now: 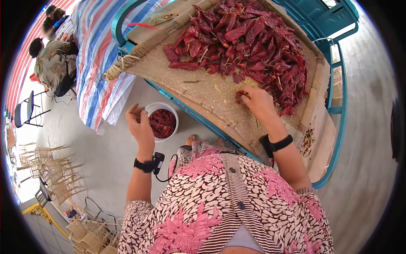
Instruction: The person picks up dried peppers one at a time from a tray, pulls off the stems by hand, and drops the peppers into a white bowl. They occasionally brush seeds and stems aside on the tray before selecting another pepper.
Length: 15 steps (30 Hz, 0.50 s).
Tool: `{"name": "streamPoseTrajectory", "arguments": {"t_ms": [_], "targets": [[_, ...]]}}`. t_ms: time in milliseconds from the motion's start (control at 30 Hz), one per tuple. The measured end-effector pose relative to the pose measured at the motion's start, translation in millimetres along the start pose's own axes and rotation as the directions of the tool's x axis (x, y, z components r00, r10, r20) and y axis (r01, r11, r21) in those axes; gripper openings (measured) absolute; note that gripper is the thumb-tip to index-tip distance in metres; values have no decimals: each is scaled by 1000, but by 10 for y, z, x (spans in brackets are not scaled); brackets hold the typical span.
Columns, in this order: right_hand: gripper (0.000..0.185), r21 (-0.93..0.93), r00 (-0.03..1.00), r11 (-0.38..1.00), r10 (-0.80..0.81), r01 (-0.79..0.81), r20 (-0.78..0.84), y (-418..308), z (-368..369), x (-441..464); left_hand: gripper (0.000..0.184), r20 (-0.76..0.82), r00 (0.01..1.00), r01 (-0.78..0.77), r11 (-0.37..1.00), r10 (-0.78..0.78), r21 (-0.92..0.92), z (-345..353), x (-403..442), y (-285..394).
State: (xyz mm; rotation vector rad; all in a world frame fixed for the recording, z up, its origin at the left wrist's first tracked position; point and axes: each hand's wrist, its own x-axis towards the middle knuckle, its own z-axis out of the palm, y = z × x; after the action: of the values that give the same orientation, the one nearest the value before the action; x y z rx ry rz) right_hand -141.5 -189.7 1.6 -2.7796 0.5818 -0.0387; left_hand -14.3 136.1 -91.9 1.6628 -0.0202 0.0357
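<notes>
A large heap of dark red dried chili peppers (pixel 249 40) covers the upper part of a woven tray (pixel 177 76). At the heap's lower edge, my right hand (pixel 257 103) is closed, with a bit of dark red chili showing at its fingertips. Pale yellow seeds (pixel 224 89) are scattered on the tray beside it. My left hand (pixel 140 127) is raised at the left rim of a white bucket (pixel 176 122), its fingers loosely bent and the thumb apart, with nothing visible in them. Dried chili pieces (pixel 162 123) lie inside the bucket.
The tray rests on a teal metal cart (pixel 334 139). Striped plastic sheeting (pixel 95 63) hangs at the left. Farther back, a person in a camouflage jacket (pixel 55 63) sits near a folding chair (pixel 30 110). Several woven baskets (pixel 55 169) stand on the floor at lower left.
</notes>
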Motion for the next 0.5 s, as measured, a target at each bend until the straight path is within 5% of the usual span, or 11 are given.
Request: {"name": "streamPoseTrajectory", "arguments": {"t_ms": [133, 200, 333, 500], "targets": [[26, 227, 994, 971, 90, -75, -57, -107, -80, -62, 26, 286, 926, -239, 969, 248, -65, 210, -223, 598], [23, 494, 991, 860, 125, -130, 44, -137, -117, -95, 26, 454, 843, -256, 958, 288, -132, 457, -289, 853], [23, 785, 977, 582, 135, -212, 164, -392, -342, -255, 35, 626, 747, -100, 969, 224, -227, 1040, -373, 1023], [20, 782, 992, 612, 115, -116, 58, -397, -214, -346, 32, 743, 661, 169, 944, 106, -284, 1393, -416, 935]]}}
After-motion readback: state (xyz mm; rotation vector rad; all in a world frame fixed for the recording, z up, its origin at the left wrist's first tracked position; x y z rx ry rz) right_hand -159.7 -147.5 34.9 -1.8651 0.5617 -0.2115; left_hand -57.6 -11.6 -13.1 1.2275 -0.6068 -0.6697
